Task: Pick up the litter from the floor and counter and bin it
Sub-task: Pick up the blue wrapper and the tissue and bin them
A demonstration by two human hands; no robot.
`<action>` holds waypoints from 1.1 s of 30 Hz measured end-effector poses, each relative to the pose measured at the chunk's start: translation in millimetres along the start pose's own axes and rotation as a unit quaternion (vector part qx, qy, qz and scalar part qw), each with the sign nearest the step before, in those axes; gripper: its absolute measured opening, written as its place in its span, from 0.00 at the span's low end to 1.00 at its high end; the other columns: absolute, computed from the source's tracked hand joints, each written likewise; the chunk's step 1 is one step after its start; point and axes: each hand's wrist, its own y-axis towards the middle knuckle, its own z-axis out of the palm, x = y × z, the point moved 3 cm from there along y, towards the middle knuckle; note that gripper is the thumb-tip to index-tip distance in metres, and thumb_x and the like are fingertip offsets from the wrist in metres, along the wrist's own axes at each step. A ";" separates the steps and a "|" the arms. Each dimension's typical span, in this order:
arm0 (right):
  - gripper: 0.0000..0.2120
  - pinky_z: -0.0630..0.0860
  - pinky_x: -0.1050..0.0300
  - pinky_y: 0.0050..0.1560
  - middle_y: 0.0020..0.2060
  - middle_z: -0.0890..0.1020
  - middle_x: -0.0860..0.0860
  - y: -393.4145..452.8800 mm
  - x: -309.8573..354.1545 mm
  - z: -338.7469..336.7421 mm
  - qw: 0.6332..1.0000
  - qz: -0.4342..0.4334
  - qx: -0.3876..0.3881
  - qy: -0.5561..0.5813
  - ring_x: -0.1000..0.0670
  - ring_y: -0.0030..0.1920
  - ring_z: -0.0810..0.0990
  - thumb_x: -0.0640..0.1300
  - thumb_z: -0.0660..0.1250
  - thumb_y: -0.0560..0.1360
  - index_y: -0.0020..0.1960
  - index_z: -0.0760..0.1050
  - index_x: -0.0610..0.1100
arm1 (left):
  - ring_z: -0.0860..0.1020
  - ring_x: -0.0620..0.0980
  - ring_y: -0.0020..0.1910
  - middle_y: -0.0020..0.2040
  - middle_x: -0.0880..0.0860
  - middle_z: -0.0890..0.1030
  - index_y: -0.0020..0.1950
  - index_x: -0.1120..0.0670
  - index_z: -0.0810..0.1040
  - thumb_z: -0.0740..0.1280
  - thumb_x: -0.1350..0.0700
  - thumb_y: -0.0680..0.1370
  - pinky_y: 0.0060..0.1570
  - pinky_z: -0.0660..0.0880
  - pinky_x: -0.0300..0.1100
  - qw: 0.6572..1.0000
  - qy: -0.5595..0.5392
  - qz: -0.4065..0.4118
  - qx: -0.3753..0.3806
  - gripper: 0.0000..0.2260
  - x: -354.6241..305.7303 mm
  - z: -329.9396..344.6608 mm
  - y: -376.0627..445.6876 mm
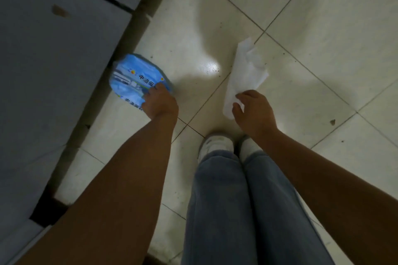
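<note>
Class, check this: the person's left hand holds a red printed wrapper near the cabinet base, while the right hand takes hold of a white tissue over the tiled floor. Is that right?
Not quite. The head view shows the wrapper in the left hand is blue, not red. The rest stands: it is near the cabinet base, and the right hand takes hold of the white tissue over the tiled floor.

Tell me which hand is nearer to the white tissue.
Right. The right hand is at the lower end of the tissue, fingers on it. The left hand is off to its left, gripping a blue packet.
</note>
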 end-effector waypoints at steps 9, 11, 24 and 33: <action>0.20 0.66 0.54 0.68 0.68 0.71 0.41 -32.4 -3.2 -24.3 0.999 0.044 0.019 0.024 0.42 0.68 0.69 0.40 0.61 0.78 0.69 0.68 0.36 | 0.74 0.59 0.63 0.62 0.61 0.78 0.62 0.62 0.75 0.62 0.58 0.80 0.59 0.75 0.52 0.983 0.012 0.184 -0.021 0.13 -29.6 -31.9 -66.7; 0.18 0.66 0.55 0.67 0.67 0.73 0.41 -58.6 -7.7 -55.5 0.996 0.074 0.001 0.045 0.43 0.67 0.70 0.37 0.60 0.77 0.67 0.70 0.37 | 0.75 0.59 0.63 0.61 0.61 0.78 0.62 0.62 0.75 0.62 0.58 0.80 0.59 0.77 0.51 0.972 0.013 0.234 -0.010 0.13 -40.3 -58.2 -100.5; 0.16 0.68 0.59 0.49 0.59 0.80 0.39 -299.4 -89.9 -338.0 0.930 0.267 -0.194 0.163 0.41 0.62 0.76 0.32 0.57 0.76 0.57 0.79 0.36 | 0.74 0.59 0.61 0.59 0.62 0.78 0.58 0.64 0.75 0.56 0.60 0.81 0.54 0.74 0.49 0.873 0.072 0.483 -0.014 0.12 -212.1 -236.1 -391.6; 0.15 0.67 0.57 0.59 0.62 0.76 0.35 -483.2 -223.0 -398.1 0.814 0.349 -0.334 0.322 0.38 0.62 0.74 0.35 0.58 0.78 0.61 0.74 0.30 | 0.68 0.57 0.65 0.62 0.60 0.76 0.60 0.63 0.74 0.56 0.59 0.82 0.57 0.69 0.47 0.776 0.099 0.623 0.014 0.12 -327.1 -193.3 -620.8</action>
